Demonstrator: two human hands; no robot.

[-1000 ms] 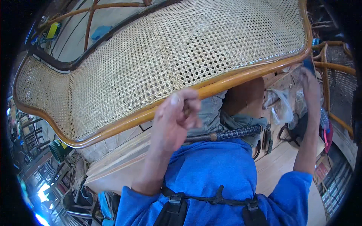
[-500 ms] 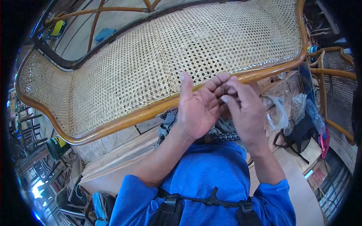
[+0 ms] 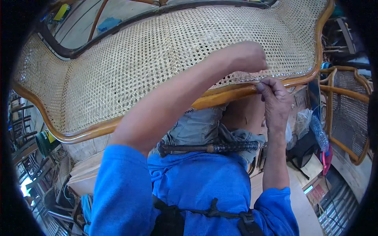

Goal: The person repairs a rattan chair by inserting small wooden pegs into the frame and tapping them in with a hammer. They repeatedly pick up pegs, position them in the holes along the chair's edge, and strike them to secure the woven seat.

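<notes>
The woven cane panel (image 3: 118, 78) spans the scene, its near edge bounded by a varnished wooden rail (image 3: 226, 95); the upper edge of the view crops its far right corner, and its left end fades into the dark fisheye rim. The left forearm (image 3: 169, 100) crosses the rail and hides part of the weave. The left hand (image 3: 249, 57) is over the panel, blurred and bent away, its fingers mostly hidden, so I cannot tell whether it holds anything. The right hand (image 3: 277, 98) is at the rail, thumb and forefinger narrowly spaced; whether they close on a strand is too small to tell. A dark tool with a braided grip (image 3: 236, 146) lies across the lap. At right, clear plastic (image 3: 304, 118) is partly covered by the right hand and forearm.
</notes>
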